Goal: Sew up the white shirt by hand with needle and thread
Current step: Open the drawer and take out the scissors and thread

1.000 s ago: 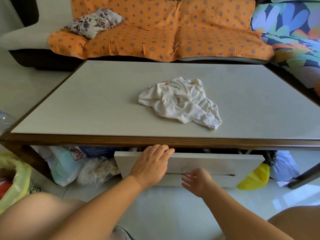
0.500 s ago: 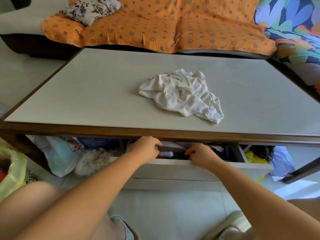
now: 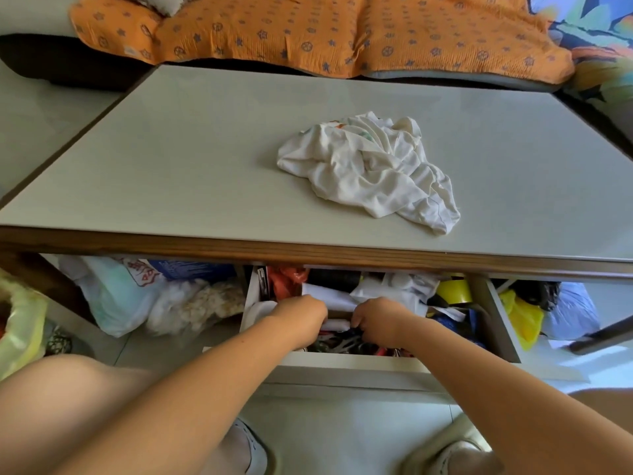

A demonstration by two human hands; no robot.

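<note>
I see the left hand (image 3: 301, 315) and right hand (image 3: 378, 318) down in the open drawer (image 3: 342, 366), fingers curled, maybe grasping something; I can't tell. The white shirt (image 3: 370, 169) lies crumpled on the table (image 3: 171, 166).

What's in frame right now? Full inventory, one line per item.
table: 1, pale grey top, brown edge, centre of view
white shirt: 1, white, crumpled on the table top
drawer: 1, white, open under the table's near edge, cluttered
tape roll: 1, yellow, right part of the drawer
sofa cover: 1, orange, blue-patterned, behind the table
plastic bags: several, pale, under the table left of the drawer
yellow bag: 1, yellow, right of the drawer
shoes: 2, light, floor at bottom edge
left hand: 1, in the drawer, fingers curled into clutter, hold unclear
right hand: 1, in the drawer beside it, same
</note>
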